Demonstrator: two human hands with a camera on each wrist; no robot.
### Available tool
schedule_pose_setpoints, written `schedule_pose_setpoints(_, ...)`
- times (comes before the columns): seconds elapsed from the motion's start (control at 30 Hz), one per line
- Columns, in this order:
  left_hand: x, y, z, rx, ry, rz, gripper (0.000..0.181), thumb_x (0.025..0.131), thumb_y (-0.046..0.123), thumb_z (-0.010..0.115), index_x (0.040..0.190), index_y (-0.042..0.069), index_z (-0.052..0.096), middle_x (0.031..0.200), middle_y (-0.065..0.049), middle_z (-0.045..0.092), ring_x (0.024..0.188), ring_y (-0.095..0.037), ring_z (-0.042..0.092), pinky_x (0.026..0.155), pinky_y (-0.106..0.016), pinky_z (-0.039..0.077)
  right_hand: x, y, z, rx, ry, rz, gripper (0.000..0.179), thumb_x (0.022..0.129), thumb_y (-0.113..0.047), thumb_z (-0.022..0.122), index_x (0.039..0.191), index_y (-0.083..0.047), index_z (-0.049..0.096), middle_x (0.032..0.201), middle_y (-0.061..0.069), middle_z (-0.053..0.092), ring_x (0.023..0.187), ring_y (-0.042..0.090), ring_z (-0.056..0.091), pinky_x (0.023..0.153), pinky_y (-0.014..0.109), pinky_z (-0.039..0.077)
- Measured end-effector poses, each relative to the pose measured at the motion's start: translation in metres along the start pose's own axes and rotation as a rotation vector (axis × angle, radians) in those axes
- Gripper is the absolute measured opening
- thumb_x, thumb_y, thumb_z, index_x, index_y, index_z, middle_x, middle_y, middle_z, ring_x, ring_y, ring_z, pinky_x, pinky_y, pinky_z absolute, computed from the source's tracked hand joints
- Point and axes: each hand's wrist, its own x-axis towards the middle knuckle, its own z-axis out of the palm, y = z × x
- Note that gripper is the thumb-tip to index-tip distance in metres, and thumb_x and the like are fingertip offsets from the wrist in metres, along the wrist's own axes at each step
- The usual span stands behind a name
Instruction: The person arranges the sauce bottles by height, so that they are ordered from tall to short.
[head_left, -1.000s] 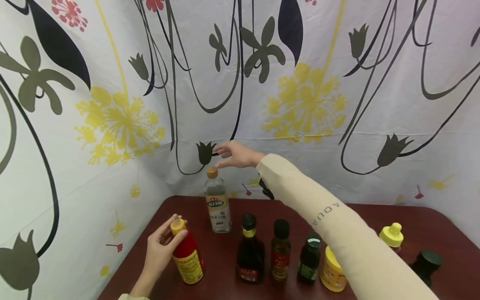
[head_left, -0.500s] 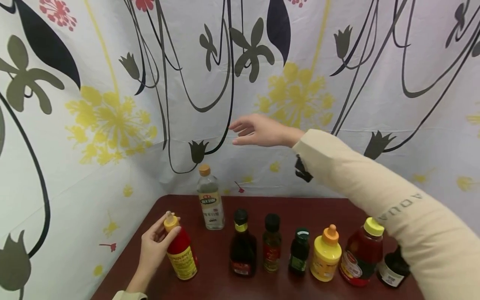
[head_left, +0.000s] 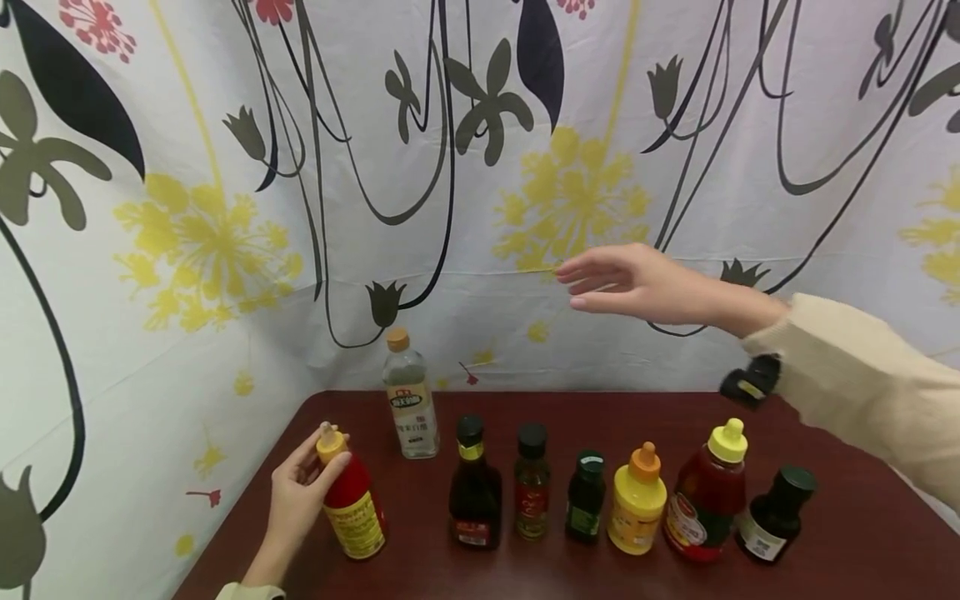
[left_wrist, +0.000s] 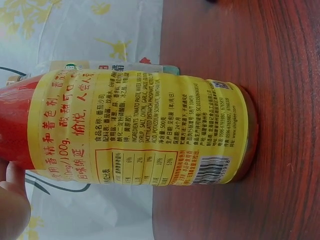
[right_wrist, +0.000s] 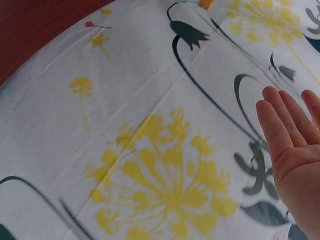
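My left hand (head_left: pixel 298 492) grips a red ketchup bottle (head_left: pixel 356 512) near its yellow cap, at the left of the table. In the left wrist view the yellow label of the ketchup bottle (left_wrist: pixel 135 127) fills the middle, with a fingertip (left_wrist: pixel 14 200) against its red shoulder. The label there reads tomato paste among its ingredients. My right hand (head_left: pixel 641 283) is in the air above the back of the table, its fingers straight and holding nothing. In the right wrist view the right hand (right_wrist: pixel 295 155) shows its palm. Behind the ketchup stands a clear vinegar bottle (head_left: pixel 412 408) with an orange cap.
A row runs rightward on the dark red table (head_left: pixel 600 579): a dark sauce bottle (head_left: pixel 474 500), a black-capped bottle (head_left: pixel 532 492), a small green-labelled bottle (head_left: pixel 585 504), a yellow bottle (head_left: pixel 637 512), a red squeeze bottle (head_left: pixel 705 500) and a dark jar (head_left: pixel 772 521). Patterned cloth (head_left: pixel 450 333) hangs behind.
My right hand has moved from above the vinegar bottle's cap to the right, away from it. The view has turned slightly right. The left hand keeps its hold on the ketchup bottle.
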Motion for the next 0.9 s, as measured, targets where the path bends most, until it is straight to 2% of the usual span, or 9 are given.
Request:
schedule_pose_setpoints(0.07,0.002,-0.037,-0.006,0.031,0.016,-0.016,0.055,0.081,0.007,0.064,0.132,0.014,0.044,0.114,-0.011,0.058,0.106,-0.019,0.054,0.079,-0.016,0.044,-0.017,0.004,-0.005,-0.022,0.016,0.013,0.037,0.089,-0.015,0.055,0.123,-0.001,0.049,0.12,0.012,0.053,0.108,0.02,0.051,0.086,0.029,0.044)
schedule_pose_setpoints(0.17,0.003,-0.051,-0.008,0.04,0.027,-0.025,0.055,0.081,0.009,0.064,0.132,0.016,0.044,0.115,-0.009,0.058,0.106,-0.019,0.054,0.08,-0.017,0.044,-0.043,0.011,-0.009,-0.04,0.042,0.023,0.036,0.089,-0.012,0.054,0.124,-0.004,0.048,0.119,0.011,0.054,0.106,0.012,0.053,0.082,0.021,0.045)
schedule_pose_setpoints(0.2,0.003,-0.048,-0.008,0.031,0.027,-0.016,0.055,0.081,0.008,0.064,0.132,0.015,0.044,0.115,-0.01,0.058,0.106,-0.019,0.054,0.079,-0.016,0.045,-0.052,0.014,-0.01,-0.051,0.055,0.017,0.037,0.088,-0.01,0.055,0.124,-0.005,0.048,0.119,0.01,0.054,0.105,0.009,0.053,0.081,0.019,0.044)
schedule_pose_setpoints(0.33,0.0,-0.001,-0.002,-0.078,-0.009,0.03,0.054,0.08,0.008,0.065,0.131,0.009,0.045,0.113,-0.01,0.06,0.104,-0.017,0.055,0.08,-0.018,0.045,-0.084,0.032,-0.011,-0.074,0.124,0.03,0.037,0.087,-0.005,0.056,0.123,-0.008,0.05,0.116,0.001,0.057,0.099,0.004,0.055,0.074,0.015,0.046)
schedule_pose_setpoints(0.4,0.0,0.006,-0.002,-0.082,-0.013,0.032,0.054,0.08,0.008,0.065,0.13,0.007,0.045,0.112,-0.011,0.059,0.103,-0.017,0.055,0.079,-0.018,0.045,-0.099,0.043,-0.008,-0.07,0.158,0.056,0.038,0.086,-0.003,0.056,0.123,-0.008,0.05,0.115,-0.006,0.057,0.099,0.003,0.056,0.073,0.015,0.046)
schedule_pose_setpoints(0.43,0.0,0.007,-0.002,-0.061,-0.011,0.02,0.053,0.081,0.009,0.065,0.13,0.009,0.045,0.113,-0.009,0.06,0.103,-0.015,0.055,0.079,-0.018,0.045,-0.105,0.049,-0.006,-0.055,0.176,0.073,0.037,0.086,-0.003,0.055,0.123,-0.007,0.05,0.114,-0.009,0.057,0.098,0.003,0.056,0.073,0.016,0.046)
schedule_pose_setpoints(0.53,0.001,-0.018,-0.006,0.084,0.021,-0.018,0.054,0.081,0.015,0.065,0.131,0.015,0.045,0.115,-0.005,0.059,0.104,-0.013,0.055,0.077,-0.016,0.045,-0.125,0.069,0.006,0.005,0.221,0.123,0.036,0.087,-0.002,0.054,0.123,-0.004,0.049,0.113,-0.014,0.056,0.099,0.001,0.055,0.073,0.016,0.046)
schedule_pose_setpoints(0.8,0.002,-0.043,-0.006,0.057,0.043,-0.059,0.054,0.081,0.013,0.065,0.131,0.018,0.045,0.117,-0.008,0.057,0.106,-0.019,0.053,0.079,-0.018,0.045,-0.167,0.105,0.049,0.094,0.232,0.224,0.033,0.087,-0.003,0.054,0.12,0.0,0.05,0.109,-0.015,0.058,0.096,0.0,0.056,0.071,0.019,0.048)
schedule_pose_setpoints(0.9,0.0,-0.038,-0.004,0.04,0.041,-0.048,0.053,0.082,0.013,0.064,0.131,0.019,0.046,0.116,-0.007,0.058,0.105,-0.018,0.054,0.079,-0.016,0.045,-0.176,0.112,0.062,0.06,0.239,0.231,0.03,0.086,-0.005,0.057,0.116,-0.004,0.054,0.106,-0.015,0.058,0.094,0.0,0.056,0.068,0.02,0.048)
